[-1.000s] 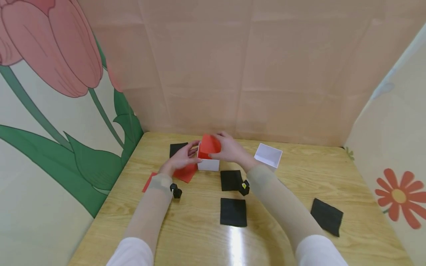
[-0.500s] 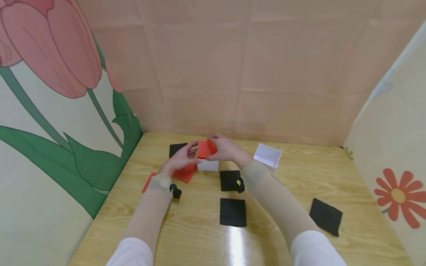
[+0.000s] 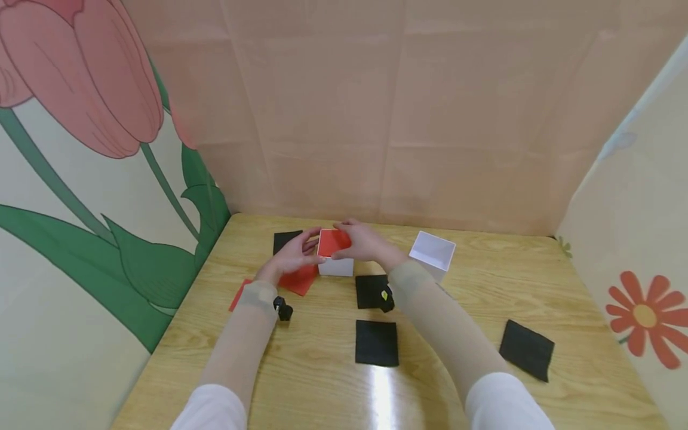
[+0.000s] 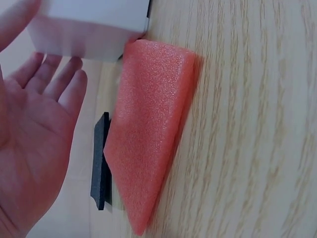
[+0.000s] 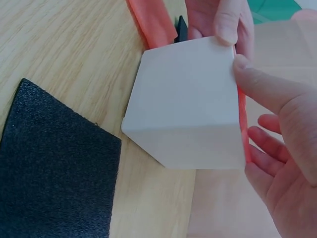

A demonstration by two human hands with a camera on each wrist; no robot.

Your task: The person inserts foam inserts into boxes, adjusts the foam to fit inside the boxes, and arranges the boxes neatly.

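Two white boxes are sitting on the table (image 3: 484, 382): one (image 3: 336, 266) under a red foam square (image 3: 333, 241), one (image 3: 432, 251) open. Three red foam squares are showing, the others at (image 3: 298, 279) and (image 3: 239, 292). Four black squares are lying around: (image 3: 286, 239), (image 3: 371, 291), (image 3: 377, 342), (image 3: 527, 349).

Down comes the red foam square (image 3: 333, 242): a second ago the right hand (image 3: 361, 242) held it tilted up above the white box (image 3: 335, 266), now it lies flat across the box's open top (right wrist dropped lower too).
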